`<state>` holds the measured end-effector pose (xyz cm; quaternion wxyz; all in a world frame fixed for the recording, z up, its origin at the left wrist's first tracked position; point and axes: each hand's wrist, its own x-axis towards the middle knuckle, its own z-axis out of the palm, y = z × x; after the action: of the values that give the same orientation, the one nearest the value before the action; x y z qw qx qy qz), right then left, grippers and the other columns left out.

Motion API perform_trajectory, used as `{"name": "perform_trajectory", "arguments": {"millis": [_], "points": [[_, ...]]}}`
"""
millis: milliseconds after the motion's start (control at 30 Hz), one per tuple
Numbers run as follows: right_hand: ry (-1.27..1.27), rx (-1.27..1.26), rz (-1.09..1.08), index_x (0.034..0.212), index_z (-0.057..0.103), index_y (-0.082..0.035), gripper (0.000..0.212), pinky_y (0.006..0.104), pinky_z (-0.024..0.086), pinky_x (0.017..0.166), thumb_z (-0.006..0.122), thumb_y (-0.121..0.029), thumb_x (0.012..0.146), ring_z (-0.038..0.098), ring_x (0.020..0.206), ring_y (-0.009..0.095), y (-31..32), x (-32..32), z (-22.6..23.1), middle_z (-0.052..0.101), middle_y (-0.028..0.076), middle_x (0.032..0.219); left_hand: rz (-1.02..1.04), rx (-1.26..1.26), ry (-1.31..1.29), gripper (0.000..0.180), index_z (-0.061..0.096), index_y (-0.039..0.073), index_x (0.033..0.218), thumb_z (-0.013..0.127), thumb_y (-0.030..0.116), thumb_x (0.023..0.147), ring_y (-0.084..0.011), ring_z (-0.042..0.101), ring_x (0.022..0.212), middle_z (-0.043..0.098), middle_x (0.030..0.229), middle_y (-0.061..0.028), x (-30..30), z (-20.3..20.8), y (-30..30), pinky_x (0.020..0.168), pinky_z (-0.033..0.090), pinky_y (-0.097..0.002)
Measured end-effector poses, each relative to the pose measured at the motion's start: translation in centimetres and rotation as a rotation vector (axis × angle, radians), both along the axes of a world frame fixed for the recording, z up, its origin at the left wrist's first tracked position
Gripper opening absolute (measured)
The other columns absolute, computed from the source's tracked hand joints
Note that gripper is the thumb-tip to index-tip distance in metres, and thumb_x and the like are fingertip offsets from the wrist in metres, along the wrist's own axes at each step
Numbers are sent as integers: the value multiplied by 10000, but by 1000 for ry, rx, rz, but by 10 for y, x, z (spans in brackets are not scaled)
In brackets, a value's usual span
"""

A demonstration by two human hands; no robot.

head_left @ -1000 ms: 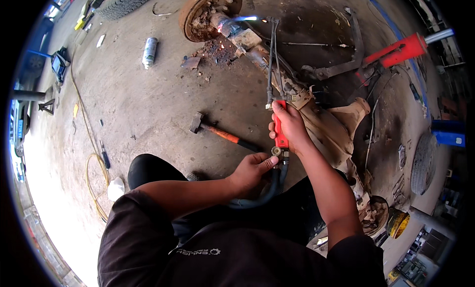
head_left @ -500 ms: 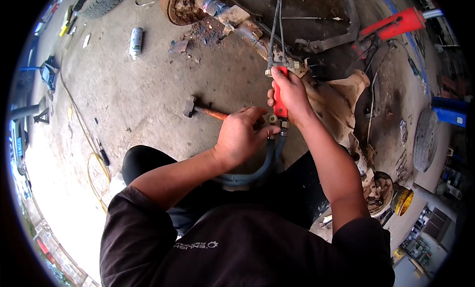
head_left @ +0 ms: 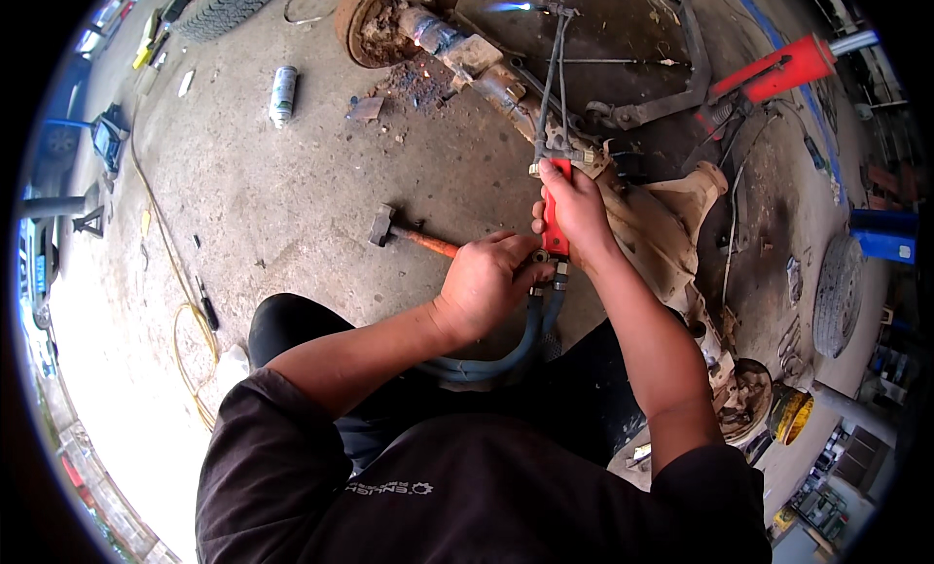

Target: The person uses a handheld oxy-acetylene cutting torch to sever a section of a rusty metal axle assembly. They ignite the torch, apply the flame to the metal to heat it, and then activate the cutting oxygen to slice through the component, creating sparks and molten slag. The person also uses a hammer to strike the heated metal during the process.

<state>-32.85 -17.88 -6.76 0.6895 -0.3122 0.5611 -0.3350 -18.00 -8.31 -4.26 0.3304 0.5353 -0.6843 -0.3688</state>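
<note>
My right hand (head_left: 576,212) grips the red handle of a gas cutting torch (head_left: 555,229). Its thin metal tubes (head_left: 553,73) run up to a lit tip with a blue flame (head_left: 511,7). My left hand (head_left: 486,284) pinches the valve knob at the base of the handle, where two dark blue hoses (head_left: 516,345) come out and curve back toward my lap. The flame points near a rusty axle tube (head_left: 457,49) and brake drum (head_left: 375,15) lying on the concrete floor.
A sledgehammer with an orange handle (head_left: 409,235) lies on the floor just left of my hands. A spray can (head_left: 282,94), a red jack handle (head_left: 773,73), a tyre (head_left: 229,2), a yellow cord (head_left: 180,301) and an axle housing (head_left: 671,224) surround me.
My left hand has closed in on the valve at the torch base. A blue flame shows at the tip, and the view has shifted so the torch sits a bit lower.
</note>
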Motion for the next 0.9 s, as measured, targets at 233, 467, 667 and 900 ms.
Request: {"name": "perform_trajectory", "arguments": {"millis": [233,467,667,900], "points": [[35,-11,24,1003,571,-69,273,281,472,463,625,-337,1006,560,548,118,1,0,1,525,11,795,9,44,-32,366,691,-19,1040,801,263,833,-340,679,808,683,892,-151,1,10,-1,716,548,-398],[6,-43,237,1067,535,-62,142,278,466,439,534,-196,1021,548,504,127,11,9,-9,579,34,792,93,-288,-222,442,657,-8,1143,756,313,856,-392,623,990,659,1077,-185,23,9,-56,855,519,-442],[244,-38,313,1019,533,-31,130,314,474,436,505,-157,1005,552,492,147,12,24,-7,571,44,744,23,-193,-333,453,643,-5,1187,727,305,868,-390,583,1086,637,1174,-184,24,-9,-95,952,486,-444],[339,-44,374,968,540,12,123,328,464,430,475,-92,967,573,488,167,2,31,-11,571,66,677,-55,-221,-406,317,667,25,1070,710,271,875,-358,601,1043,674,1035,-154,10,-35,-114,937,482,-429]]}}
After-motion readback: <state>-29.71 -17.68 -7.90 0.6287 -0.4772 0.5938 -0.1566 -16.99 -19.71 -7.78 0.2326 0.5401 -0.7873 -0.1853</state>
